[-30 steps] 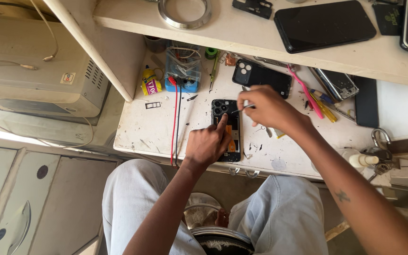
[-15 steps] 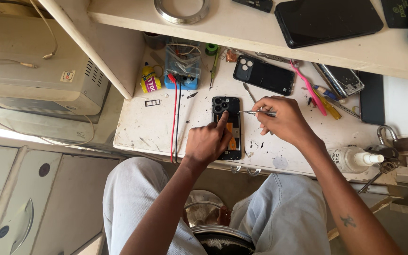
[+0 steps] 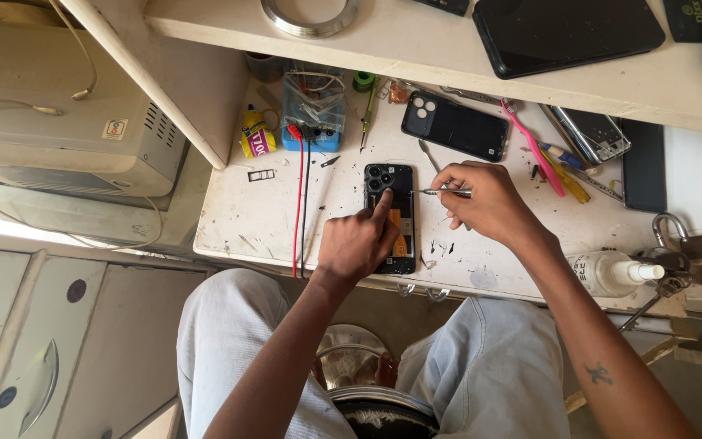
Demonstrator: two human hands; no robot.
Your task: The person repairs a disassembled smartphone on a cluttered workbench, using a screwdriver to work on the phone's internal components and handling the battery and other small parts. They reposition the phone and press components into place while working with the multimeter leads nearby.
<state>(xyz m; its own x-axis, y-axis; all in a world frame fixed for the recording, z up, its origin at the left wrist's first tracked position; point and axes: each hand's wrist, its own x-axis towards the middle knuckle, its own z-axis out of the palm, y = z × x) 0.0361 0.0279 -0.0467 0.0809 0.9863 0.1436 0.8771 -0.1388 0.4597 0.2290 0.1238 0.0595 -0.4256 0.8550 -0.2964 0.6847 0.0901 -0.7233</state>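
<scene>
Near edge of frame: the person's knees in light jeans, a round metal stool between them. Just above, at the middle of the frame, the left hand (image 3: 359,240) pressed down on the opened phone (image 3: 390,218), index finger stretched toward the camera cluster, other fingers curled together over the lower half; it pinned the phone flat rather than gripping it. The phone lay back-off on the white worktop (image 3: 245,219), just inside its near edge. Right of it the right hand (image 3: 485,199) was pinched shut on a thin metal screwdriver (image 3: 440,193), tip at the phone's right edge. To do this well, judged from here: keep the left hand's pressure steady so the phone can't slide, hold the tool low and square on the screw, turn lightly. Red and black leads (image 3: 300,203) ran down the worktop left of the phone. Farther up: the removed back cover (image 3: 457,126), a pink toothbrush (image 3: 534,146), a blue box of wires (image 3: 312,114)
</scene>
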